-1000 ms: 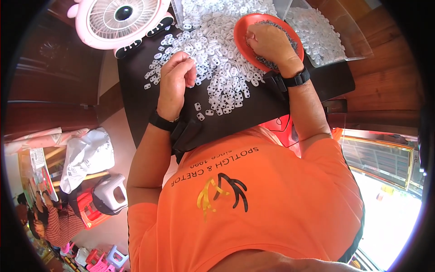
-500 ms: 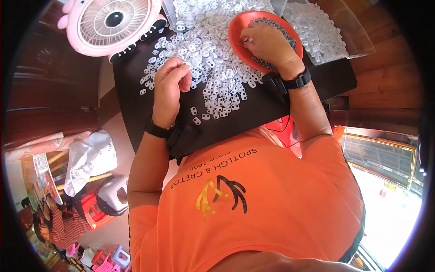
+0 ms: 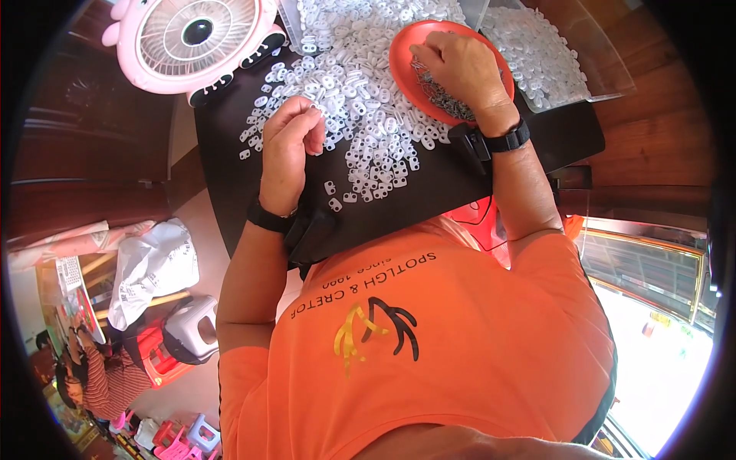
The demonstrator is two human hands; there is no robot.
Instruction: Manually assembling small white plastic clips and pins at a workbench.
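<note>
My left hand (image 3: 290,146) is above the near left of a heap of small white plastic pieces (image 3: 376,142), each with two holes. Its thumb and forefinger are pinched together, with a small white plastic piece (image 3: 315,108) at their tips. My right hand (image 3: 466,69) is over an orange bowl (image 3: 400,73) of small, thin grey metal parts (image 3: 448,103), too fine to name exactly. Its fingers are bent and pressed together at the bowl's far side. What they hold, if anything, cannot be made out.
A pink animal-shaped fan (image 3: 146,69) stands at the far left of the black table (image 3: 230,184). Beyond the bowl, a clear bin (image 3: 609,80) holds more white pieces (image 3: 537,61). On the floor at left are stools (image 3: 192,330) and a white bag (image 3: 157,268); another person (image 3: 107,379) is at lower left.
My right hand has shifted a little farther and to the right over the bowl, uncovering more metal parts. My left hand keeps its pinch in nearly the same place.
</note>
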